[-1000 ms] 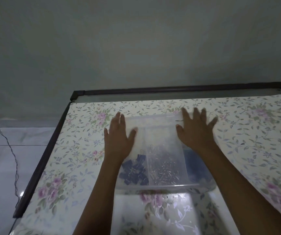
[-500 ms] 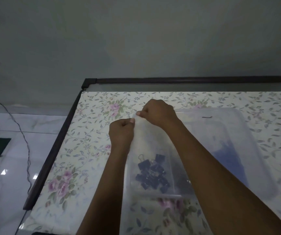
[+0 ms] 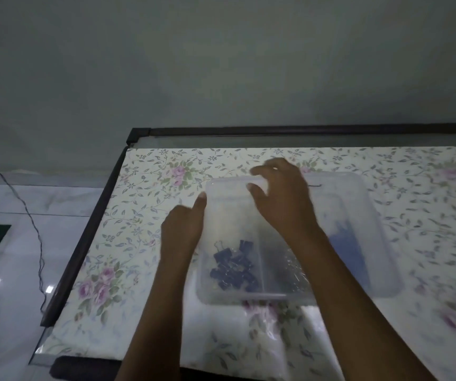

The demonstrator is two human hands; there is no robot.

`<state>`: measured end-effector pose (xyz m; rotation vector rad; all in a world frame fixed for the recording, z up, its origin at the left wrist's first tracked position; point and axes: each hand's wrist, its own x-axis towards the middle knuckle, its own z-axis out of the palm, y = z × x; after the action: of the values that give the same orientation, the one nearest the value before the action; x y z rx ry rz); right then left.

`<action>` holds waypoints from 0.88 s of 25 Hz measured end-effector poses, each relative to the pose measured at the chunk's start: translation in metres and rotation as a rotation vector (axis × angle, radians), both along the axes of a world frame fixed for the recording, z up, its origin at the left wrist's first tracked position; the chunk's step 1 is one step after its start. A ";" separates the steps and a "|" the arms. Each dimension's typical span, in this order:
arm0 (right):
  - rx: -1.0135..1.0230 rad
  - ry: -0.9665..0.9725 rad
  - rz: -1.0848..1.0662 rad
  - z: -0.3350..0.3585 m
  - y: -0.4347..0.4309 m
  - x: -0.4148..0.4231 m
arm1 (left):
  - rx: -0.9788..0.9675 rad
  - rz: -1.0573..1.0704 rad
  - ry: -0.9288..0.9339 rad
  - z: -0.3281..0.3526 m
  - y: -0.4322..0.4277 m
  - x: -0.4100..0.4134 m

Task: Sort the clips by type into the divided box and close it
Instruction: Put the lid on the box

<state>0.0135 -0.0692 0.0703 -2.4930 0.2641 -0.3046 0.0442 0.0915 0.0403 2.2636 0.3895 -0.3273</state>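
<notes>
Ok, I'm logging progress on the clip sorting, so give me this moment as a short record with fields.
box: clear plastic divided box, lid on, latching unclear, on floral-clothed table
left compartment: dark blue binder clips
middle compartment: small silvery clips
right compartment: blurred blue contents
left hand: thumb against box's left wall
right hand: fingers curled over far rim

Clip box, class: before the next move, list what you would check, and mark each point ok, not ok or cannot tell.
1. Black clips together in the left compartment: ok.
2. Silver clips in the middle compartment: ok, partly hidden by the arm.
3. Blue items on the right, all one type: cannot tell, blurred.
4. Left hand against the box's left side: ok.
5. Right hand grip on the far rim: ok.
6. Box fully closed: cannot tell.
</notes>
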 end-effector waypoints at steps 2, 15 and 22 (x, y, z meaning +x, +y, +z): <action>-0.059 0.152 -0.236 0.008 -0.025 -0.042 | -0.007 -0.040 0.235 0.006 0.013 -0.028; 0.358 0.246 -0.761 -0.036 -0.097 -0.131 | 0.019 0.091 -0.090 -0.018 -0.010 -0.061; 0.118 0.050 -0.620 -0.040 -0.069 -0.141 | 0.119 -0.046 -0.323 -0.012 -0.010 -0.073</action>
<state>-0.1273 -0.1380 0.0304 -2.2472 1.0469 -0.4571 -0.0292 0.0816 0.0286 2.3925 0.1925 0.0428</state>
